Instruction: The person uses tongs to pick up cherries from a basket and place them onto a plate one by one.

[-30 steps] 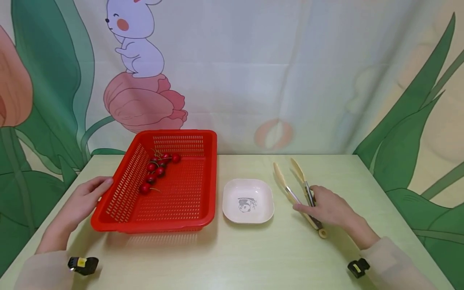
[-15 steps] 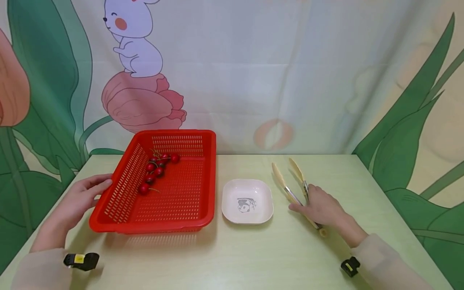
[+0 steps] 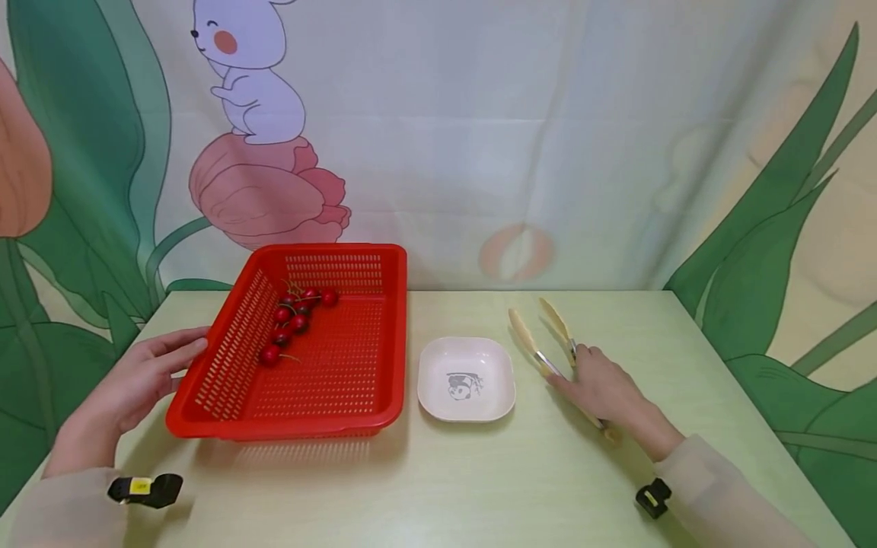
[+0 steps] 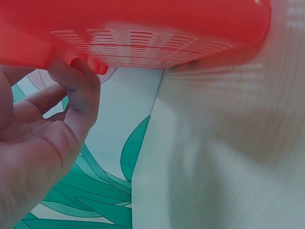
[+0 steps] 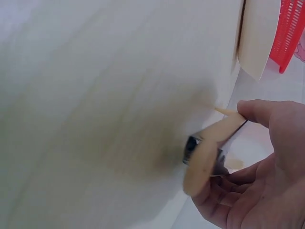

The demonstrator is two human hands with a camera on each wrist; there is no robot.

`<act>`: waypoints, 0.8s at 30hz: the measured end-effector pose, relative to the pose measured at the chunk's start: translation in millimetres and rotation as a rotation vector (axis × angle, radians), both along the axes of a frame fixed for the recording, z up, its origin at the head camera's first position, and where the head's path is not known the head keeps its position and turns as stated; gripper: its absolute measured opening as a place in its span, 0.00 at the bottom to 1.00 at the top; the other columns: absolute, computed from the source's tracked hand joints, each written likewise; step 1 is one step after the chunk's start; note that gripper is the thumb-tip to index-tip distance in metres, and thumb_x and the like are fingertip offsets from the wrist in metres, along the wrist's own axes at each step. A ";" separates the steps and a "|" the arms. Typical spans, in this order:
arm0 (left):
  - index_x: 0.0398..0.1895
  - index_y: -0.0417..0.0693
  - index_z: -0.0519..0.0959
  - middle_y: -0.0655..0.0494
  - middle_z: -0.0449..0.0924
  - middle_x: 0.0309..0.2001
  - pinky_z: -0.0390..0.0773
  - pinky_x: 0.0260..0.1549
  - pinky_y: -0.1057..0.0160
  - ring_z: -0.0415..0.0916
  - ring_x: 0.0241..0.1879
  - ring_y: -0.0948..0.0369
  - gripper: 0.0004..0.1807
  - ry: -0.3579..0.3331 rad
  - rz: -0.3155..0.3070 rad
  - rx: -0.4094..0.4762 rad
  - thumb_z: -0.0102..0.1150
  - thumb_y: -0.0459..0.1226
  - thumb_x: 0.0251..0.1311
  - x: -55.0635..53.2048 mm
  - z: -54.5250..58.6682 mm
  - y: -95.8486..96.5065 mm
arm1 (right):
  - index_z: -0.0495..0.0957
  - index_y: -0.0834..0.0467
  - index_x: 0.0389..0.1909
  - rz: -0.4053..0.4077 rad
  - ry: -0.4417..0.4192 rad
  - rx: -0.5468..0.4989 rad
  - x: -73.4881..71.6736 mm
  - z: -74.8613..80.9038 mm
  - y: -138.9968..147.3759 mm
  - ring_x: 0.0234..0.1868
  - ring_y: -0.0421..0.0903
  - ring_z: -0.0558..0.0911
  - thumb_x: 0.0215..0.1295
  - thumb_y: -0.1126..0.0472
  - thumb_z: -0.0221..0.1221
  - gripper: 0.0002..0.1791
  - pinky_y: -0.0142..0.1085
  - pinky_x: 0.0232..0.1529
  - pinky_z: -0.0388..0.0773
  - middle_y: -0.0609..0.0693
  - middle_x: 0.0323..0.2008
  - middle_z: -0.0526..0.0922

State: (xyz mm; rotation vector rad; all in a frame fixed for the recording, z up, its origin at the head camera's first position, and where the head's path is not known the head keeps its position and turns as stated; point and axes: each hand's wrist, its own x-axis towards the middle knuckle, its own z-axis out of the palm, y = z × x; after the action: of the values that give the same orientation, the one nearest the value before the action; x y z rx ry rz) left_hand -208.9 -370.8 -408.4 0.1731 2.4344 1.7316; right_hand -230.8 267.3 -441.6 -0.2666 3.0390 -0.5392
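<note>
My left hand [image 3: 130,388] grips the left rim of a red plastic basket [image 3: 288,428] with slotted walls. In the left wrist view its fingers [image 4: 83,95] curl up at the underside of the basket rim [image 4: 167,16]. Several dark red cherries [image 3: 299,323] with stems lie inside, toward the left and back. On the right, my right hand [image 3: 606,388] holds a pair of tongs [image 3: 524,331] with wooden tips and metal arms, the tips spread apart. The right wrist view shows the thumb on one wooden arm of the tongs [image 5: 217,129], with fingers curled on the other side.
Between the basket and the tongs stands a small white square dish [image 3: 435,358] with a panda print. All of it is on a pale wooden table [image 3: 466,487]. A printed cloth [image 3: 438,152] with a rabbit and flowers hangs behind the table's back edge.
My right hand, with the tongs, has shifted slightly left and its fingers cover more of the handles. The left hand stays at the basket rim, its wrist slightly farther left.
</note>
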 end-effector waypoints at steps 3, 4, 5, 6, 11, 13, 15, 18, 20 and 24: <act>0.78 0.35 0.56 0.73 0.77 0.55 0.84 0.45 0.63 0.77 0.50 0.69 0.32 -0.020 -0.009 0.047 0.49 0.43 0.80 0.1 -1.5 -2.7 | 0.70 0.71 0.45 0.004 0.006 0.008 -1.2 -0.3 -1.0 0.27 0.51 0.73 0.72 0.43 0.61 0.31 0.40 0.22 0.71 0.59 0.34 0.72; 0.78 0.36 0.57 0.72 0.77 0.55 0.84 0.45 0.63 0.78 0.50 0.68 0.31 -0.024 -0.013 0.062 0.50 0.42 0.79 0.1 -2.1 -3.6 | 0.70 0.72 0.46 0.006 0.008 0.009 -1.3 -0.3 -1.2 0.27 0.51 0.73 0.72 0.43 0.60 0.32 0.40 0.21 0.72 0.59 0.34 0.72; 0.77 0.37 0.58 0.72 0.77 0.55 0.85 0.44 0.63 0.78 0.50 0.68 0.31 -0.026 -0.013 0.069 0.51 0.41 0.79 0.1 -2.4 -4.0 | 0.70 0.73 0.48 0.009 0.010 0.009 -1.3 -0.2 -1.3 0.27 0.51 0.73 0.72 0.43 0.60 0.32 0.40 0.21 0.72 0.60 0.35 0.73; 0.77 0.39 0.59 0.71 0.77 0.55 0.85 0.44 0.63 0.78 0.50 0.68 0.30 -0.026 -0.016 0.074 0.51 0.40 0.79 -0.1 -2.7 -4.6 | 0.70 0.74 0.49 0.015 0.015 0.011 -1.4 -0.4 -1.3 0.27 0.51 0.73 0.72 0.44 0.60 0.33 0.41 0.22 0.72 0.60 0.35 0.73; 0.78 0.42 0.59 0.71 0.76 0.57 0.85 0.45 0.63 0.78 0.50 0.68 0.31 -0.014 -0.016 0.061 0.53 0.41 0.78 -1.5 -3.6 -5.4 | 0.67 0.77 0.56 0.059 0.026 0.002 -1.9 -0.6 -1.5 0.29 0.51 0.72 0.74 0.48 0.60 0.33 0.40 0.23 0.70 0.59 0.36 0.71; 0.78 0.42 0.59 0.70 0.76 0.57 0.85 0.45 0.62 0.79 0.50 0.67 0.31 -0.019 -0.016 0.072 0.54 0.40 0.77 -2.1 -4.1 -5.9 | 0.67 0.76 0.56 0.071 0.036 0.009 -2.6 -0.4 -1.4 0.29 0.51 0.70 0.74 0.49 0.60 0.32 0.40 0.23 0.69 0.58 0.34 0.70; 0.78 0.43 0.60 0.69 0.76 0.57 0.85 0.45 0.62 0.79 0.50 0.67 0.31 -0.029 -0.017 0.091 0.54 0.40 0.77 -2.3 -4.4 -6.5 | 0.67 0.75 0.55 0.075 0.059 0.013 -3.8 0.2 -0.9 0.30 0.51 0.70 0.75 0.49 0.59 0.30 0.40 0.24 0.68 0.57 0.34 0.70; 0.76 0.44 0.63 0.68 0.77 0.56 0.85 0.45 0.61 0.80 0.49 0.66 0.28 -0.039 -0.024 0.119 0.54 0.38 0.77 -3.1 -4.5 -7.5 | 0.66 0.75 0.58 0.071 0.102 0.008 -6.3 1.2 0.8 0.31 0.52 0.71 0.75 0.49 0.57 0.31 0.41 0.26 0.70 0.60 0.37 0.71; 0.75 0.45 0.64 0.67 0.76 0.56 0.85 0.45 0.61 0.80 0.49 0.66 0.27 -0.039 -0.030 0.121 0.54 0.37 0.77 -3.4 -4.2 -8.0 | 0.63 0.76 0.63 0.063 0.124 -0.007 -8.3 2.1 2.0 0.32 0.52 0.72 0.75 0.49 0.56 0.34 0.43 0.27 0.72 0.64 0.43 0.73; 0.74 0.47 0.65 0.67 0.76 0.56 0.85 0.45 0.61 0.79 0.49 0.66 0.25 -0.040 -0.036 0.115 0.54 0.36 0.77 -4.1 -3.3 -7.8 | 0.59 0.76 0.70 0.051 0.135 -0.035 -12.0 3.4 3.8 0.34 0.53 0.74 0.75 0.47 0.54 0.39 0.45 0.30 0.76 0.67 0.50 0.73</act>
State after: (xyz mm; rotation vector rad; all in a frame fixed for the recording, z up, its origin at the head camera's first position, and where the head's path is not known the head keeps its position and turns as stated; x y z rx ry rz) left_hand -213.0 -378.6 -411.6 0.1918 2.2913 1.8425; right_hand -242.8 271.1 -438.2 -0.3966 3.1447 -0.5946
